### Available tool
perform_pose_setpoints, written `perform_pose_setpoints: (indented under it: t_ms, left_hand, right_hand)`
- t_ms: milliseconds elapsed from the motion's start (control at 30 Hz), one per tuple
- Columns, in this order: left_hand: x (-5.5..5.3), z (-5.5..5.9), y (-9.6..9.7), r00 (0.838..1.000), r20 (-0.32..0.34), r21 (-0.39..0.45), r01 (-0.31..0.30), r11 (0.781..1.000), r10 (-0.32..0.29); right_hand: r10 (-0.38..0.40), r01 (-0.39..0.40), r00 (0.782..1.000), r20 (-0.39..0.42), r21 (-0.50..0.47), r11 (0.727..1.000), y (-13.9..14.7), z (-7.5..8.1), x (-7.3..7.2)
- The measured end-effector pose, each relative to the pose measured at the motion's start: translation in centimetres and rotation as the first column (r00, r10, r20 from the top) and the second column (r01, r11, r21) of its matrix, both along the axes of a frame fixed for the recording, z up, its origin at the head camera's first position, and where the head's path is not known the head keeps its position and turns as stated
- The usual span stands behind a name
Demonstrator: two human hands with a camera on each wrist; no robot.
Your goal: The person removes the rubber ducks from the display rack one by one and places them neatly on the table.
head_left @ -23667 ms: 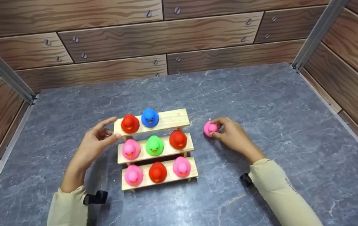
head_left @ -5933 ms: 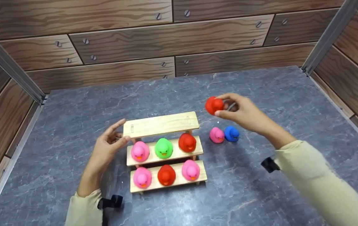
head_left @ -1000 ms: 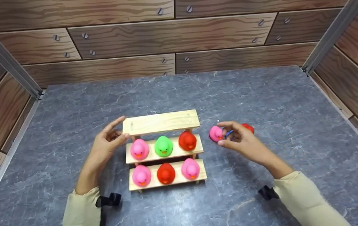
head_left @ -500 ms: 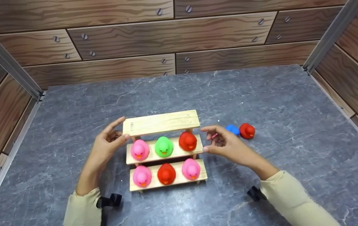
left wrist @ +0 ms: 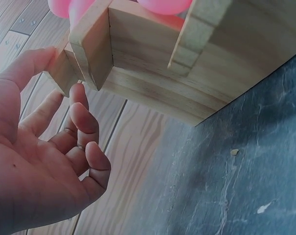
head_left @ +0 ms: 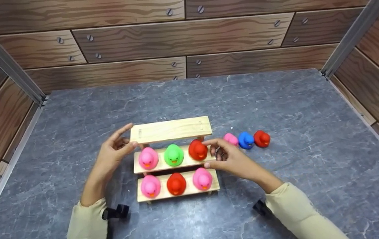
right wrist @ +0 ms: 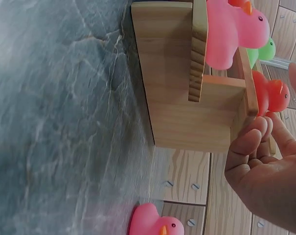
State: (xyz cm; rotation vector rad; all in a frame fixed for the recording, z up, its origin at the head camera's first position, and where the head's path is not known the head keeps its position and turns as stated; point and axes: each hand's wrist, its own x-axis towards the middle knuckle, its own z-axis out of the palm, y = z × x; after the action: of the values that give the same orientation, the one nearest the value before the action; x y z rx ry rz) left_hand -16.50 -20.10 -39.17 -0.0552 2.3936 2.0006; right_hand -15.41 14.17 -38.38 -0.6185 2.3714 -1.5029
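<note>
Red duck (head_left: pixel 197 149) sits upright, right end of wooden stand's (head_left: pixel 171 129) middle shelf (head_left: pixel 186 159). Right hand (head_left: pixel 231 160) has index at its right side, thumb spread apart, no grip. Left hand (head_left: pixel 111 154) pinches stand's top left end. Probably best: hold stand steady, grip duck evenly, avoid nearer pink duck (head_left: pixel 202 179). Beak faces near, slightly right; long axis far-near, across stand's left-right length.
</note>
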Motion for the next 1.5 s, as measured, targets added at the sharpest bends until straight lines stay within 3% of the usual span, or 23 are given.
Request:
perform_pose_setpoints:
  t_ms: [367, 900, 1500]
  left_hand:
    - [0.1, 0.0, -0.1, 1.0, 0.004, -0.001, 0.002, 1.0, -0.002]
    - [0.0, 0.1, -0.1, 1.0, 0.001, -0.004, 0.005, 1.0, -0.005]
    - [-0.1, 0.0, -0.1, 1.0, 0.007, -0.021, 0.005, 1.0, -0.005]
  right_hand:
    - [-0.028, 0.028, 1.0, 0.015, 0.002, 1.0, -0.9, 0.4, -0.2]
    - [-0.062, 0.061, 0.997, -0.048, -0.015, 0.998, -1.2, 0.1, 0.0]
    - [-0.13, 0.127, 0.989, -0.068, -0.059, 0.99, 0.6, -0.2, 0.4]
